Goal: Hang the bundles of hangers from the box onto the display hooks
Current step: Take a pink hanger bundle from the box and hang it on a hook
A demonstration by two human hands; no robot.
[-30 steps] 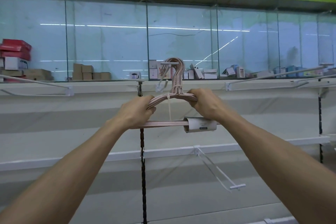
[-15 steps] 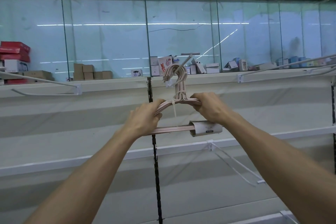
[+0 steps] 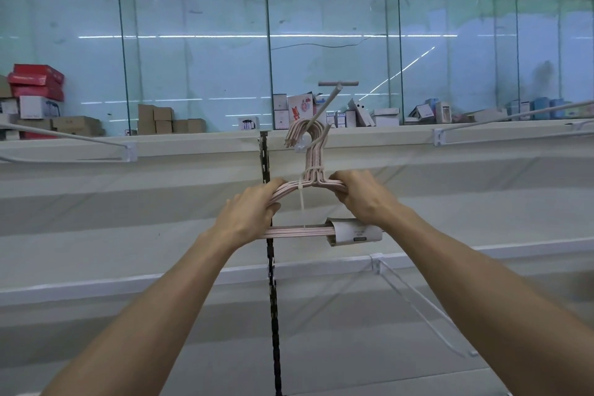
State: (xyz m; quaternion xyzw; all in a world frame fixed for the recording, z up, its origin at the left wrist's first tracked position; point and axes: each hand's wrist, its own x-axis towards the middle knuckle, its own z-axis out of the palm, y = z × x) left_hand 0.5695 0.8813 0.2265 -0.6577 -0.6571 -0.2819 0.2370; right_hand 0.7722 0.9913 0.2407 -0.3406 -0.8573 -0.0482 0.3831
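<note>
Pale shop shelving [image 3: 193, 151], left hand [image 3: 247, 212] and right hand [image 3: 363, 199] both grasping pink hanger bundle [image 3: 308, 177], sleeve label [image 3: 356, 232] writing unreadable

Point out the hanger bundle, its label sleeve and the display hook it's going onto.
hanger bundle [image 3: 313, 167]: head view, on the tied necks below the hooks.
label sleeve [image 3: 356, 231]: head view, on the sleeve's front face.
display hook [image 3: 328, 100]: head view, on the slanted rod below its crossbar tip.

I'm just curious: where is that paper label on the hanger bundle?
The paper label wraps the bundle's bottom bars at centre frame, just below the right hand.
</note>
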